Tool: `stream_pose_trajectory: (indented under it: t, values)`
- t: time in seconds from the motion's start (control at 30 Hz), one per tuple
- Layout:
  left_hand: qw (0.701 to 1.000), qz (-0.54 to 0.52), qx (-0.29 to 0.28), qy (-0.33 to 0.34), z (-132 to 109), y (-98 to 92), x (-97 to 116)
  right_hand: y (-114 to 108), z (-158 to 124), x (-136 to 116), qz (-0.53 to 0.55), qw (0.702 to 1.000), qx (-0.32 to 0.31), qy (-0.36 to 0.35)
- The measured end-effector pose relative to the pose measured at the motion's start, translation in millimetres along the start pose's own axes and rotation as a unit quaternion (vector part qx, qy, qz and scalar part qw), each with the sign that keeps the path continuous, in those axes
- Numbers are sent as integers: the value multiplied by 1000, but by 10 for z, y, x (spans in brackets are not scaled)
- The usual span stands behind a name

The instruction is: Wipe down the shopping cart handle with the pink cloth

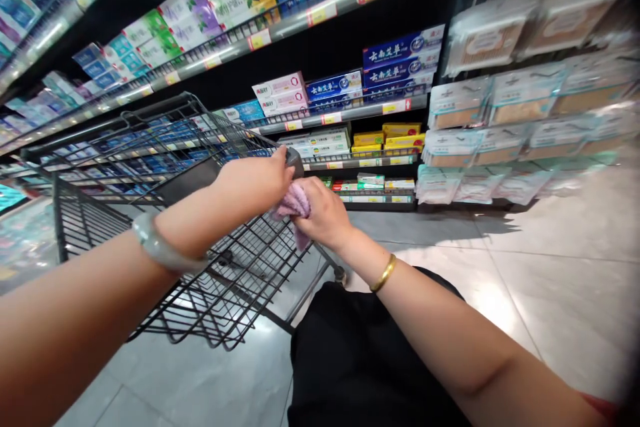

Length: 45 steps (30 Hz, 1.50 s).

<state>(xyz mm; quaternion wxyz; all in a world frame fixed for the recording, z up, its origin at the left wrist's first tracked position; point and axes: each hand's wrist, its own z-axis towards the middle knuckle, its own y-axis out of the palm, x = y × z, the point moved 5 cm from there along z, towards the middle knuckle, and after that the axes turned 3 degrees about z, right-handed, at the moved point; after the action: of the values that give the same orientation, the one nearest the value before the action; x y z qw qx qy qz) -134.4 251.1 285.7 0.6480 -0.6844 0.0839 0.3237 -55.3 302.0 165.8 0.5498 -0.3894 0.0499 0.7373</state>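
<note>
A black wire shopping cart [150, 147] stands in front of me, tilted in the view. My left hand [253, 180] is closed around the grey end of the cart's handle [295, 161]. A pale bangle sits on that wrist. My right hand [323, 213] is closed on a pink cloth [295, 203], pressed against the cart frame just below the handle end. A gold bangle is on the right wrist. The cart's basket looks empty.
Store shelves [320, 120] with boxed toothpaste run along the left and ahead. Hanging packets [500, 113] fill the rack at right. Grey floor tiles [550, 260] spread to the right. My dark clothing [360, 353] shows below.
</note>
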Motion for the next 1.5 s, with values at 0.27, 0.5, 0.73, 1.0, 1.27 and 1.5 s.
stream_pose_trajectory:
  t: [0.27,0.5,0.73,1.0,1.27,1.5]
  values:
    - [993,6,-31,-110,-552,69,-144,-60,-5,37,22,998,41,34]
    - [977,22,62,-204,-696,186,-38,-45,-4,57,58,994,72,65]
    - [959,26,108,-261,-752,253,4,-47,57,-10,62,990,118,41]
    - [950,31,134,-280,-771,261,15,-286,188,-138,50,981,186,28]
    - [952,21,129,-278,-771,275,12,-308,233,-220,35,993,117,5]
    - [952,15,122,-282,-763,275,10,-168,128,-282,36,996,74,-46]
